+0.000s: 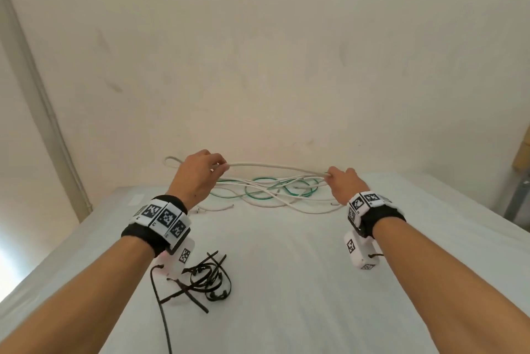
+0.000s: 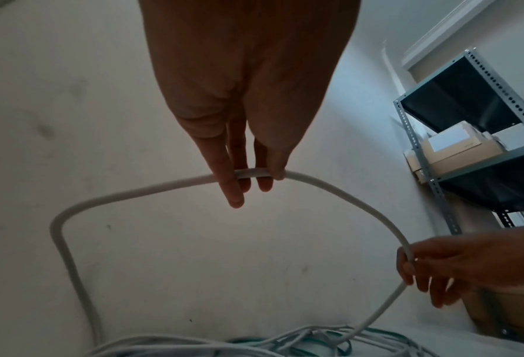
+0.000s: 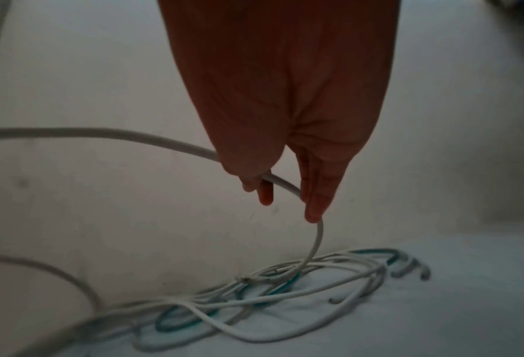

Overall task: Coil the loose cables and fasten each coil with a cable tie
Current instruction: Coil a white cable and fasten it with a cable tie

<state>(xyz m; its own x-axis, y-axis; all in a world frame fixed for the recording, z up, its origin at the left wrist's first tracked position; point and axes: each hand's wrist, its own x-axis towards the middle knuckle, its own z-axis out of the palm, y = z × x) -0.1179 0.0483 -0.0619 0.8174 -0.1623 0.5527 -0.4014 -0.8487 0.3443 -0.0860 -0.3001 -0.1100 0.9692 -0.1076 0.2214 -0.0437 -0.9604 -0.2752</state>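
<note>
Item 1. White cable (image 1: 275,166): thick, round, off-white. One span is lifted clear of the bench (image 1: 286,282), stretched almost level between both hands near the far wall (image 1: 258,52). Beyond the left hand it bends into a loop (image 1: 171,161) and drops back to the pile; past the right hand it curves down into the same pile.

Item 2. Left hand (image 1: 198,174): raised above the far left part of the pile. Fingers (image 2: 230,183) and thumb pinch the white cable, which crosses between them in the left wrist view.

Item 3. Right hand (image 1: 342,183): raised above the far right part of the pile, well apart from the left. Thumb and fingers (image 3: 315,200) curl round the white cable, which passes through them and hangs down from the fingertips.

Item 4. Cable pile (image 1: 272,196): loose, tangled, lying on the bench against the wall, below and between the hands. Contains thinner white strands and a green cable (image 1: 258,199) looped among them. Several cut ends lie at the near edge.

Item 5. Cable ties (image 1: 203,279): black, a loose heap on the bench under the left forearm, well nearer than the cables. Untouched by either hand.

Item 6. Bench: covered in a white cloth.

Item 7. Wrist bands (image 1: 160,219): black, with square printed markers, one on each wrist.

Item 8. Metal shelving (image 2: 468,120): grey, to the right, holding boxes.
</note>
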